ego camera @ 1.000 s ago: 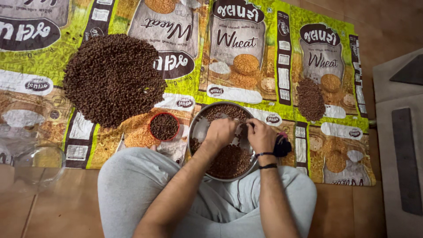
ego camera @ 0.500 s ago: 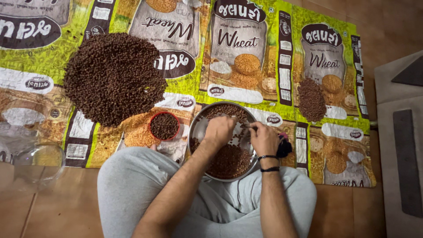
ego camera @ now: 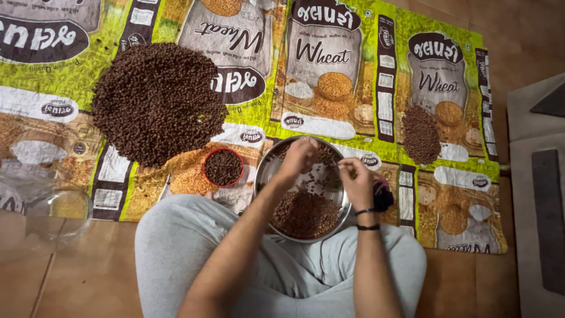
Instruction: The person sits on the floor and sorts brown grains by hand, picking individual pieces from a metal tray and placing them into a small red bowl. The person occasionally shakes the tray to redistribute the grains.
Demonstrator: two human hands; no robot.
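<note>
Left hand (ego camera: 298, 158) & right hand (ego camera: 355, 179) pinch-curled over steel bowl (ego camera: 268, 174); grip contents unclear. Bowl on lap could tip, spilling brown seeds (ego camera: 303, 213).

Tiled floor (ego camera: 88, 282) carries a sack mat (ego camera: 376, 76). On mat: big bean pile (ego camera: 156, 100) left, small pile (ego camera: 421, 134) right, red bowl (ego camera: 223, 167) and steel bowl (ego camera: 303, 194) at near edge. Clear lid (ego camera: 53, 206) at near-left corner.
</note>
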